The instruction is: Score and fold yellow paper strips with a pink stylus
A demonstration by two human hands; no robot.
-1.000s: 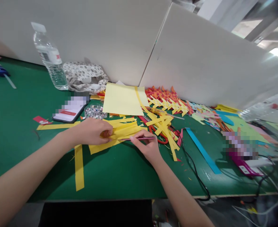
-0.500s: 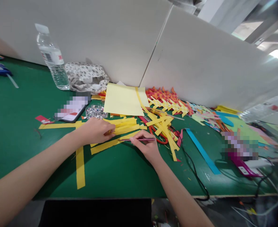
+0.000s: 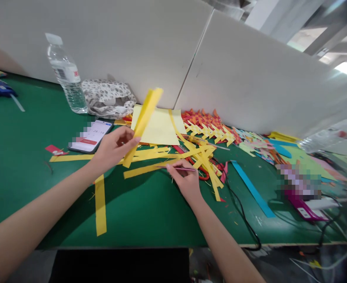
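Raised above the table, my left hand (image 3: 114, 145) is closed on yellow paper strips (image 3: 146, 112), which stand slanted up from its fingers. My right hand (image 3: 186, 179) rests low over the table and grips slim pink tweezers (image 3: 182, 169). Their pointed tip lies at a single yellow strip (image 3: 139, 171) on the green tabletop; whether it pinches the strip I cannot tell. More yellow strips (image 3: 158, 154) lie just behind it. Red-handled scissors (image 3: 203, 174) are partly covered by a crossed heap of yellow strips (image 3: 204, 159) right of my right hand.
A phone (image 3: 92, 135), a water bottle (image 3: 68, 84) and a patterned cloth pouch (image 3: 108, 96) stand left. Behind is a pale yellow sheet (image 3: 158, 125), beside red and yellow woven paper pieces (image 3: 205, 124). A black cable (image 3: 241, 204) and blue strip (image 3: 252, 188) lie right.
My left hand has lifted yellow strips off the table and tilted them upward. The single strip near the tweezers has shifted slightly right and away from me. My right hand has barely moved.
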